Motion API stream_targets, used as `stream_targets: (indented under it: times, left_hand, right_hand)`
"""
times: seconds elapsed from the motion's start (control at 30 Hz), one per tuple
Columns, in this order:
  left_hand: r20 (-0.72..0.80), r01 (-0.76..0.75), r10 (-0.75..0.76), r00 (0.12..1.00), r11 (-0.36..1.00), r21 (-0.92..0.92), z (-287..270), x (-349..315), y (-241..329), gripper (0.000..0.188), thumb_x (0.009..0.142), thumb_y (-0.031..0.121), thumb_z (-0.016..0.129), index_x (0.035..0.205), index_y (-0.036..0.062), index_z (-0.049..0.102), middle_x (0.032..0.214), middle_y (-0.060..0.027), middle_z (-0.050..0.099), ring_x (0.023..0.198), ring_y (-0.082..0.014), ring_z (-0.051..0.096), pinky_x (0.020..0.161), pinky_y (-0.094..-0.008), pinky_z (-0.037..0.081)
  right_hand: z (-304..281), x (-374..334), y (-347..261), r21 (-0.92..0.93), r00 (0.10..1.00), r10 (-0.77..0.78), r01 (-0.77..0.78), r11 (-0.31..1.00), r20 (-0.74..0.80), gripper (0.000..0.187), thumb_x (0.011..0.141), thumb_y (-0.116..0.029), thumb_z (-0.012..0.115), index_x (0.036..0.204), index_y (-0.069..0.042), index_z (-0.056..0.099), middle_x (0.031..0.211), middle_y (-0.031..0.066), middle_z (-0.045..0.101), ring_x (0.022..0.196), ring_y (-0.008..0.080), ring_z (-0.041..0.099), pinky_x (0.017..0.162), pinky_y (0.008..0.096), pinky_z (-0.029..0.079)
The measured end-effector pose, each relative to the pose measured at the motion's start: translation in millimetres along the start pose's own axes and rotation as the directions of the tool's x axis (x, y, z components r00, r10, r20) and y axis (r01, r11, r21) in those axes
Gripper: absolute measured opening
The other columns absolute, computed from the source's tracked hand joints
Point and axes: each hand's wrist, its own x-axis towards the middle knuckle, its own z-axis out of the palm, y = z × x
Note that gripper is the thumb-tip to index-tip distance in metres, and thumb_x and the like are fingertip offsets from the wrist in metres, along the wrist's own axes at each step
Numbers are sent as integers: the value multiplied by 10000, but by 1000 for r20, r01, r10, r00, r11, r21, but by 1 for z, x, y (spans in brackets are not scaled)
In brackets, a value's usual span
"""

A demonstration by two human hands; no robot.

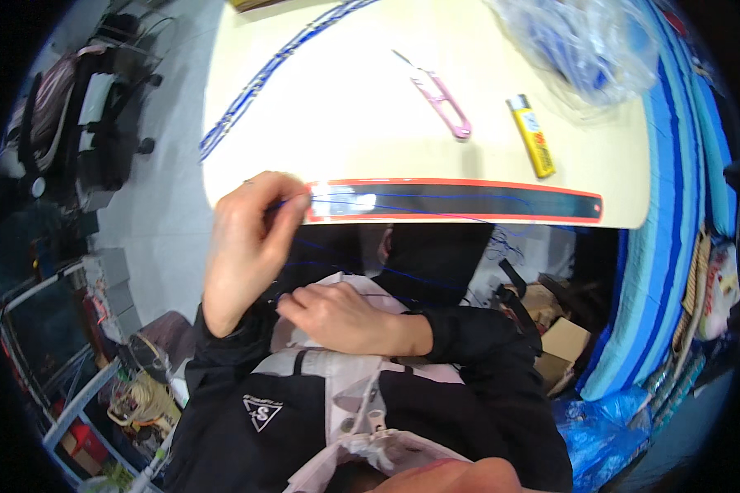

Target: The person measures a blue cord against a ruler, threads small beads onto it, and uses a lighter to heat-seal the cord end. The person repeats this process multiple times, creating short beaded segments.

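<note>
My left hand is at the table's near edge, thumb and forefinger pinched on a thin blue thread. The fingertips are at the left end of a long dark strip with a red border, which lies along that edge. Strands of the thread run rightward over the strip, and others sag below the table. Close to my chest, my right hand is curled palm-down below the left one. Blue strands pass near its fingertips, but what the fingers hold is hidden.
Pink-handled thread snips and a yellow lighter lie beyond the strip. A bundle of braided blue cords is at the far left, a clear plastic bag at the far right. Blue striped cloth borders the table's right side.
</note>
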Motion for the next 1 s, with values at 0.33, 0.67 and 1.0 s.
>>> stream_targets:
  times: [0.33,0.67,1.0]
  left_hand:
    - [-4,15,-15,1000,1000,-10,3,0,2,45,825,-4,569,823,-49,566,645,-52,547,557,-71,454,492,-211,357]
    - [-16,43,-44,999,998,-45,3,-2,2,50,839,-5,568,824,-51,557,661,-38,528,565,-55,424,500,-200,346]
    - [-27,7,-9,1000,997,-73,6,-3,-4,25,821,-25,563,824,-46,549,696,-59,550,600,-92,469,542,-215,384]
  right_hand:
    - [0,-9,1,-10,975,-142,146,989,172,180,723,-116,567,885,-36,566,769,89,592,655,219,625,491,324,506]
    - [-114,-80,25,-235,493,86,-552,800,-866,244,746,-118,744,860,-48,539,685,48,455,555,146,422,472,244,344]
    - [-127,-96,26,83,372,254,-418,904,-893,23,828,43,558,826,20,554,804,38,487,678,86,443,585,189,353]
